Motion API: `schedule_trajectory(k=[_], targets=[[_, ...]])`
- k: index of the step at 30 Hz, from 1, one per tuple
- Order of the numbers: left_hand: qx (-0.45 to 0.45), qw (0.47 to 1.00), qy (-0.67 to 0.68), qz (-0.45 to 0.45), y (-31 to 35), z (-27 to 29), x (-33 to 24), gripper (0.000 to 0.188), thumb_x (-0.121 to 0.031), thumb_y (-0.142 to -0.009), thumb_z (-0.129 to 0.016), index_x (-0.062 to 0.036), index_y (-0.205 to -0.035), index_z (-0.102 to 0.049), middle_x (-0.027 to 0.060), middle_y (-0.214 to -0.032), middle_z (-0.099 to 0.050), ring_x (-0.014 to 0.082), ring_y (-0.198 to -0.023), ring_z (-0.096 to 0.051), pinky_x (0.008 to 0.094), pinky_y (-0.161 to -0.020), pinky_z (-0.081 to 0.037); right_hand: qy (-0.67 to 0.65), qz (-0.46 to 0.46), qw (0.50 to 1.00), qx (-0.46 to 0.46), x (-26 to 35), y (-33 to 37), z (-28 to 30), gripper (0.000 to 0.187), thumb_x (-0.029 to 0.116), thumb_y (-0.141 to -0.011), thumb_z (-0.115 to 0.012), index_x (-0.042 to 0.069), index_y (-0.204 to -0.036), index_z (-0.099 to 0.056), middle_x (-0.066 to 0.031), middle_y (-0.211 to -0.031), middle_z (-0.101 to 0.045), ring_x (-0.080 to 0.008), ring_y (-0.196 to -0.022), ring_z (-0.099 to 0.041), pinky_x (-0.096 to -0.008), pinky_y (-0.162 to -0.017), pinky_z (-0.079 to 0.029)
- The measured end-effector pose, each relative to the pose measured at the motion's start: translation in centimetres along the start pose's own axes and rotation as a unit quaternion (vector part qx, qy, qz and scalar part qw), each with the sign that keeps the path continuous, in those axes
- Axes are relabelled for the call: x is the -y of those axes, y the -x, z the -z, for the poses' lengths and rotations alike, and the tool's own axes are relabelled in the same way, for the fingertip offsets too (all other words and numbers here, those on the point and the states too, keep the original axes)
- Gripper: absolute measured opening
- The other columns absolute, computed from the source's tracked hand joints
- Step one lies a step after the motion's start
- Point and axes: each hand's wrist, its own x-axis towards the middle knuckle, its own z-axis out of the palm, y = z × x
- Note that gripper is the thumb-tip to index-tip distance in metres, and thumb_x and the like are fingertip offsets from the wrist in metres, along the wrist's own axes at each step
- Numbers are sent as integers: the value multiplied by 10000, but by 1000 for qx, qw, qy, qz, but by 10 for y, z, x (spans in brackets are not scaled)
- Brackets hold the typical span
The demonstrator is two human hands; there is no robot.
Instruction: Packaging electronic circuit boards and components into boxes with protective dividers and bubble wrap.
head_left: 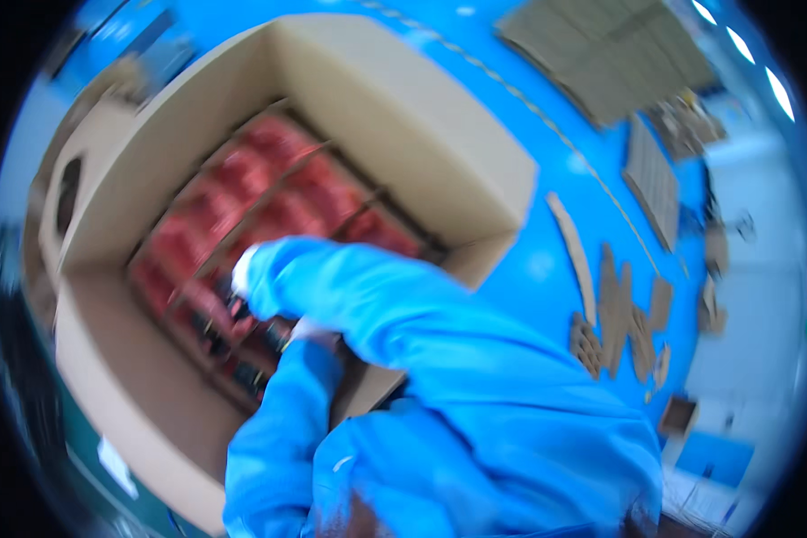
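Observation:
A large open cardboard box (121, 345) stands before me, with pink-red wrapping (269, 148) in compartments split by cardboard dividers (242, 220). Both my arms, in blue sleeves, reach down into it. My right hand (242, 269), white-gloved, is over the near part of the compartments, beside a dark part (233, 300). My left hand (316, 332) is lower and nearer, partly behind the right sleeve, close to another dark part (278, 337). More dark parts (211, 334) lie in the near left compartments. Blur and the sleeves hide the fingers of both hands.
The floor is bright blue. Flat cardboard sheets (610, 54) lie at the far right, with a cardboard stack (652, 184) below them. Several cut cardboard strips (611, 305) are scattered to the right. Another cardboard piece with a handle hole (90, 170) stands against the box's left side.

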Motion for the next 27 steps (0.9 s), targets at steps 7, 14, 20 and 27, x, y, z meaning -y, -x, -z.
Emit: schedule_trajectory(k=[7,14,20,27], targets=[[70,987,-103,97,188,228,-23,183,-183,-736,-558,-52,-863,-580,131,-848,-597,307,-748,-578,393,-627,-491,67,197,947,-244,124,-34,53,284,258,-809,-477,15,-908,-587,-104,-825,-623,-305,-716,-578,-354,-676,-463],[-319,886,-178,286,483,257,-45,149,-134,-701,-589,-53,-822,-558,104,-738,-544,294,-682,-530,334,-612,-447,-119,431,886,-124,395,-35,-27,126,69,-783,-542,-14,-873,-574,-74,-719,-596,-149,-607,-510,-246,-590,-418],[-285,639,-312,642,705,190,-106,122,-158,-711,-568,-99,-817,-557,62,-736,-541,267,-683,-535,332,-591,-431,-192,517,830,80,564,-43,-151,217,163,-765,-525,-8,-874,-602,-77,-731,-609,-154,-615,-516,-246,-598,-413],[-100,642,-401,646,833,170,-86,82,-141,-749,-501,-68,-747,-540,111,-786,-539,279,-628,-525,370,-523,-456,-123,346,924,108,700,-59,-292,516,349,-675,-565,-34,-1021,-563,-173,-966,-605,-321,-878,-574,-344,-786,-450]])
